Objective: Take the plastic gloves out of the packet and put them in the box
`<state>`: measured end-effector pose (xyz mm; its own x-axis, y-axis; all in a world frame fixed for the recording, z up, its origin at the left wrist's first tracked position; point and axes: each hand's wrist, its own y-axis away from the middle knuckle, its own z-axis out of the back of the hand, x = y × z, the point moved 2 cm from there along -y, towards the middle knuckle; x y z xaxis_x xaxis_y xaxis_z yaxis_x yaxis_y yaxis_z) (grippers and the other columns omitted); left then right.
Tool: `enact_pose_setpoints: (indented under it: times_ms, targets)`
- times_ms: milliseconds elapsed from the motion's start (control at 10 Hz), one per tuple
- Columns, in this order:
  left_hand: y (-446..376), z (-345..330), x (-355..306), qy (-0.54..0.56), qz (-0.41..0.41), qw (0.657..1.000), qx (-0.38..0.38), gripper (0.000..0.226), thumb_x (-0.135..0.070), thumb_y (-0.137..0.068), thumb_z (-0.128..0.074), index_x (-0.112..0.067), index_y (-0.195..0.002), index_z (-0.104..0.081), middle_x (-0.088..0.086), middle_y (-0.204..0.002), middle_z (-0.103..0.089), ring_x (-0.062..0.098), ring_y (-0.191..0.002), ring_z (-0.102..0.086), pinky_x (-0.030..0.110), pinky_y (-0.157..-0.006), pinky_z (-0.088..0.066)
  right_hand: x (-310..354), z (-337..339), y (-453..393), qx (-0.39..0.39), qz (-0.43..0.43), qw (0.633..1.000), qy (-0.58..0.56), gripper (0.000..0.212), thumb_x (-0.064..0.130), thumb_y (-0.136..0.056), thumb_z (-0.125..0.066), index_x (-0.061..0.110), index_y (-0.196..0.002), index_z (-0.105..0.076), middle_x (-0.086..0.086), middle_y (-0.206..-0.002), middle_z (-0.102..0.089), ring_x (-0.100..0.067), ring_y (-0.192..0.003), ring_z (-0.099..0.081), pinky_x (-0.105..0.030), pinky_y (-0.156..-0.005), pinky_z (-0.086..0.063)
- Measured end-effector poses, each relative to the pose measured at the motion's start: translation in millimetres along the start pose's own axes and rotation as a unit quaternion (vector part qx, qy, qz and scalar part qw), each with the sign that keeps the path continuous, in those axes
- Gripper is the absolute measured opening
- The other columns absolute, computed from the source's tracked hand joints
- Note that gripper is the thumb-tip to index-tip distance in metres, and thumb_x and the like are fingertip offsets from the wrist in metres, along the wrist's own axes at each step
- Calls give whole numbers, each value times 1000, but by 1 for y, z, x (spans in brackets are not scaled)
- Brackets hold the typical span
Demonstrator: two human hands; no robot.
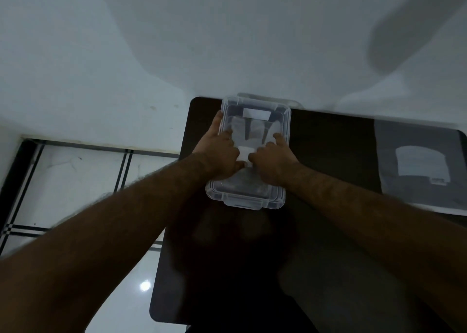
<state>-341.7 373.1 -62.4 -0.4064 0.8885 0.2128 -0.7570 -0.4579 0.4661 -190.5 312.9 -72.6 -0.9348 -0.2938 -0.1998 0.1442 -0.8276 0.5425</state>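
from your head camera, the plastic gloves (254, 127) already lie inside the clear box (249, 196) on the dark table (328, 143); the packet (419, 165) sits well apart to the right, so little seems left. your left hand (222, 153) and right hand (271, 159) press down, fingers curled together on a white piece (244, 154).

dark table (328, 155), white wall (177, 41) — tiled floor (75, 176)
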Motion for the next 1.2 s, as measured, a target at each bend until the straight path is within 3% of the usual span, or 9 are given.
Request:
enact_pose_setpoints:
  times_ms: [100, 200, 300, 500, 600, 900, 1000, 1100, 1200]
  targets:
    - [-3, 10, 4, -27, 12, 1000, -6, 71, -67, -109, -22, -22, -149, -59, 11, -172, -36, 39, -166, 0, 72, -125, 15, -3, -2, 1, 4, 7, 1000, -5, 46, 45, -103, -59, 25, -144, -58, -8, -140, -66, -34, -137, -56, -65, -127, -10]
    - [-7, 6, 5, -35, -12, 999, 3, 68, -67, -108, -24, -26, -123, -76, 6, -148, -66, 36, -163, -25, 75, -123, 12, -10, 4, -6, -20, 3, 1000, -7, 49, 44, -100, -62, 22, -144, -58, -9, -142, -64, -33, -140, -54, -66, -127, -10]
    - [-11, -3, -2, -15, -48, 998, 29, 64, -65, -108, -24, -30, -120, -76, -2, -127, -78, 31, -155, -42, 77, -122, 12, -23, 10, -23, -34, -7, 999, -7, 57, 45, -95, -68, 22, -146, -56, -9, -146, -62, -32, -142, -53, -67, -126, -9]
    - [-4, -8, -19, -4, -63, 994, 85, 63, -66, -107, -25, -31, -129, -73, -3, -129, -76, 30, -153, -44, 72, -115, 30, -36, 16, -47, -28, 1, 999, -14, 42, 40, -98, -64, 20, -135, -61, -9, -139, -63, -31, -136, -54, -60, -126, -18]
    - [-2, -7, -23, -5, -66, 995, 70, 63, -65, -108, -25, -31, -129, -74, -3, -126, -77, 30, -150, -48, 74, -119, 24, -39, 11, -48, -41, -2, 999, -22, 43, 42, -100, -60, 19, -136, -60, -10, -139, -63, -31, -135, -54, -58, -127, -19]
    - [20, 13, -36, 115, -58, 988, 86, 75, -69, -107, -10, -35, -136, -69, 1, -141, -70, 27, -157, -37, 69, -124, 18, -17, 9, -1, -62, 78, 994, 49, 39, 31, -96, -66, 28, -135, -66, -5, -130, -68, -29, -134, -57, -66, -127, -7]
    - [34, 26, -47, 171, -45, 975, 130, 75, -72, -106, -17, -28, -160, -46, 12, -160, -53, 32, -160, -29, 67, -128, 12, -3, -5, 11, 41, 115, 990, 73, 34, 42, -97, -68, 34, -131, -69, 0, -133, -68, -29, -141, -53, -69, -125, -1]
    - [42, 31, -53, 176, -44, 974, 132, 76, -74, -105, -18, -27, -154, -53, 11, -159, -54, 31, -159, -31, 66, -128, 11, -8, -4, 22, 38, 113, 993, 5, 31, 40, -98, -66, 36, -129, -70, 2, -142, -65, -29, -149, -42, -64, -126, 2]
    - [48, 33, -56, 154, -2, 984, 92, 85, -78, -102, -9, -27, -116, -76, 5, -114, -75, 23, -137, -57, 65, -128, 11, -20, 12, 42, -41, 114, 993, 5, 41, 26, -99, -63, 38, -137, -65, 3, -141, -66, -24, -143, -50, -64, -126, -4]
